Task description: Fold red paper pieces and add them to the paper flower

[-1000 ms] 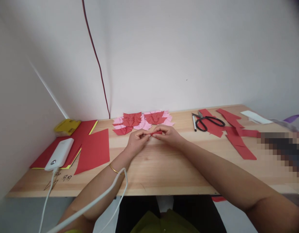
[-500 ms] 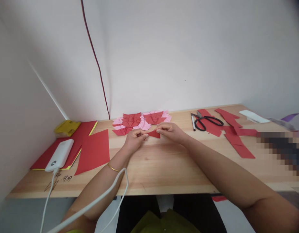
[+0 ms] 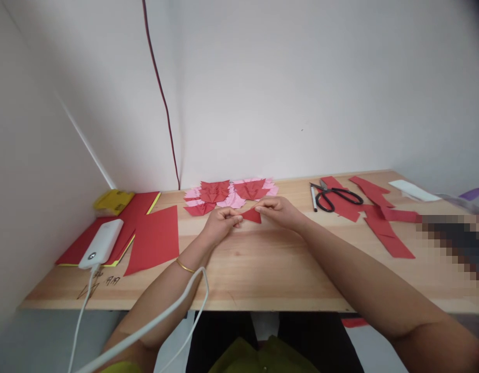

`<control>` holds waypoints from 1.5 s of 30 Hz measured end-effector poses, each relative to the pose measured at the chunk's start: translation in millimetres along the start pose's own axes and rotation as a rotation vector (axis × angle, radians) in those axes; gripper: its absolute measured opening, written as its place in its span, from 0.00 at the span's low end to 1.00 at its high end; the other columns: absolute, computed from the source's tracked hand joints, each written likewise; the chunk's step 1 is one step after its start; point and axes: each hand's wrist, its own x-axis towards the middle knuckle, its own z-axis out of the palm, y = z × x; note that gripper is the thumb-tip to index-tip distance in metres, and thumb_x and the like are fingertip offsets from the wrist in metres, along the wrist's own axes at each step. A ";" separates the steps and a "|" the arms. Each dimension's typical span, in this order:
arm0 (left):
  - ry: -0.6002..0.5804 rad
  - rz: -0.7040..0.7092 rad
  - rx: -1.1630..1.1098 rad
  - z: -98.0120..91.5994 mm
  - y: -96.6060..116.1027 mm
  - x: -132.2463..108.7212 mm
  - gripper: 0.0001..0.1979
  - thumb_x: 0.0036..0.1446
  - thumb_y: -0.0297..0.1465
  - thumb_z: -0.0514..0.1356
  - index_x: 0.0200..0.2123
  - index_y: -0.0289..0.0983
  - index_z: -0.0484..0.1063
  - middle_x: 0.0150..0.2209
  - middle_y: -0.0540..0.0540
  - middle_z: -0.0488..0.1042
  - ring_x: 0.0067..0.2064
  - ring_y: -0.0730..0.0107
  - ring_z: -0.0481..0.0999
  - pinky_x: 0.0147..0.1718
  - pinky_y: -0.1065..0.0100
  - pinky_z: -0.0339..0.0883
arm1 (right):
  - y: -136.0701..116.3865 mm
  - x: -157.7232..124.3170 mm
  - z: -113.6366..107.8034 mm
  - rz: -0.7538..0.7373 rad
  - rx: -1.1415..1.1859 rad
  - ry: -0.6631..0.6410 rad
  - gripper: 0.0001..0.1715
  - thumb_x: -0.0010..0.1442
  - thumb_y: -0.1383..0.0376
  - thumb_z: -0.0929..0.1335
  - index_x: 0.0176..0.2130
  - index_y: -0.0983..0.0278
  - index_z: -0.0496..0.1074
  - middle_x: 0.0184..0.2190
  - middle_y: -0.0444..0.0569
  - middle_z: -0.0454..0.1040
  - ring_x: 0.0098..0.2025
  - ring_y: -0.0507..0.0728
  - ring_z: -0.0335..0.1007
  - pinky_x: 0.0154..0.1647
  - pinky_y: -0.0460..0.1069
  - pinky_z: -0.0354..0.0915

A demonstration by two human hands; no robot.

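Both my hands meet over the middle of the wooden table (image 3: 262,269) and pinch a small folded red paper triangle (image 3: 252,215). My left hand (image 3: 220,227) grips its left corner with curled fingers. My right hand (image 3: 277,211) holds its upper right edge between thumb and fingers. The triangle hangs just above the tabletop, its point turned down. Right behind it lies a heap of folded red and pink paper pieces (image 3: 229,192).
Red paper sheets (image 3: 151,239) lie at the left with a white power bank (image 3: 102,249) on them and a yellow object (image 3: 114,201) behind. Black scissors (image 3: 334,196), a pen (image 3: 313,198) and red paper strips (image 3: 382,225) lie at the right. A white cable (image 3: 161,316) crosses my left arm.
The folded red paper has opened from a narrow strip into a triangle between my hands. The view has shifted slightly; my hands stay in about the same place.
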 end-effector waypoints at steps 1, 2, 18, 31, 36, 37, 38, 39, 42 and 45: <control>-0.004 -0.006 -0.011 0.2 -0.3 -0.1 0.07 0.44 0.32 0.65 0.24 0.33 0.73 0.20 0.50 0.72 0.23 0.76 0.69 0.27 0.73 0.60 | 0.8 -0.1 0.0 0.009 -0.004 0.008 0.16 0.57 0.56 0.64 0.32 0.62 0.76 0.31 0.47 0.76 0.34 0.56 0.70 0.36 0.48 0.62; -0.004 -0.015 -0.024 0.5 -0.4 -0.2 0.07 0.44 0.32 0.65 0.24 0.33 0.73 0.20 0.50 0.71 0.23 0.76 0.68 0.26 0.73 0.60 | 1.6 -0.1 0.1 0.014 -0.007 0.015 0.15 0.57 0.57 0.64 0.32 0.63 0.76 0.31 0.47 0.76 0.34 0.56 0.70 0.35 0.47 0.61; -0.066 -0.072 -0.128 -5.6 -2.3 4.8 0.11 0.47 0.36 0.63 0.26 0.32 0.73 0.27 0.45 0.76 0.26 0.74 0.72 0.31 0.70 0.64 | 5.5 2.5 3.6 -0.068 -0.128 0.106 0.14 0.59 0.59 0.63 0.27 0.65 0.70 0.26 0.46 0.71 0.29 0.52 0.65 0.31 0.45 0.58; -0.066 0.074 0.235 3.6 3.1 -3.9 0.12 0.49 0.37 0.61 0.30 0.33 0.76 0.29 0.47 0.75 0.30 0.71 0.70 0.32 0.70 0.62 | -0.7 -0.1 19.0 -0.140 -0.091 0.007 0.11 0.58 0.63 0.63 0.31 0.65 0.73 0.27 0.48 0.72 0.31 0.52 0.66 0.33 0.46 0.60; -0.022 0.121 0.259 3.1 1.4 -2.7 0.10 0.50 0.35 0.60 0.26 0.34 0.73 0.23 0.50 0.70 0.26 0.74 0.65 0.28 0.72 0.58 | -0.6 -1.6 20.9 -0.052 0.006 -0.013 0.11 0.57 0.60 0.65 0.33 0.65 0.73 0.28 0.47 0.72 0.30 0.52 0.65 0.30 0.45 0.59; -0.020 0.119 0.251 2.5 0.8 -1.9 0.10 0.50 0.35 0.60 0.26 0.33 0.73 0.23 0.50 0.70 0.27 0.74 0.65 0.28 0.72 0.58 | -0.9 -1.1 20.6 -0.030 0.006 -0.005 0.12 0.56 0.59 0.65 0.31 0.65 0.72 0.27 0.47 0.71 0.28 0.51 0.64 0.29 0.45 0.58; -0.020 0.114 0.238 2.0 0.2 -1.3 0.10 0.50 0.35 0.60 0.25 0.33 0.73 0.23 0.50 0.70 0.27 0.74 0.65 0.29 0.72 0.58 | -1.4 -0.3 20.3 -0.018 0.000 0.004 0.12 0.56 0.59 0.65 0.28 0.65 0.71 0.25 0.46 0.70 0.27 0.51 0.63 0.28 0.45 0.57; -0.022 0.106 0.223 1.7 -0.3 -0.8 0.10 0.50 0.35 0.60 0.25 0.33 0.72 0.24 0.50 0.70 0.27 0.74 0.65 0.29 0.72 0.58 | -2.0 0.6 20.0 -0.020 -0.010 0.012 0.13 0.56 0.59 0.65 0.26 0.66 0.69 0.23 0.45 0.68 0.26 0.51 0.62 0.28 0.45 0.57; -0.021 0.085 0.181 1.6 -0.9 -0.3 0.10 0.49 0.36 0.60 0.25 0.34 0.71 0.23 0.51 0.69 0.27 0.75 0.65 0.29 0.72 0.58 | -2.9 2.9 19.5 -0.066 -0.026 0.006 0.16 0.57 0.58 0.65 0.23 0.65 0.66 0.22 0.44 0.66 0.26 0.50 0.60 0.28 0.45 0.56; -0.004 0.081 0.185 1.6 -0.9 -0.6 0.10 0.49 0.36 0.60 0.24 0.34 0.71 0.23 0.51 0.69 0.27 0.75 0.64 0.29 0.72 0.58 | -0.9 2.5 19.2 -0.031 -0.005 -0.037 0.17 0.57 0.57 0.64 0.23 0.65 0.65 0.21 0.44 0.66 0.25 0.50 0.60 0.27 0.45 0.55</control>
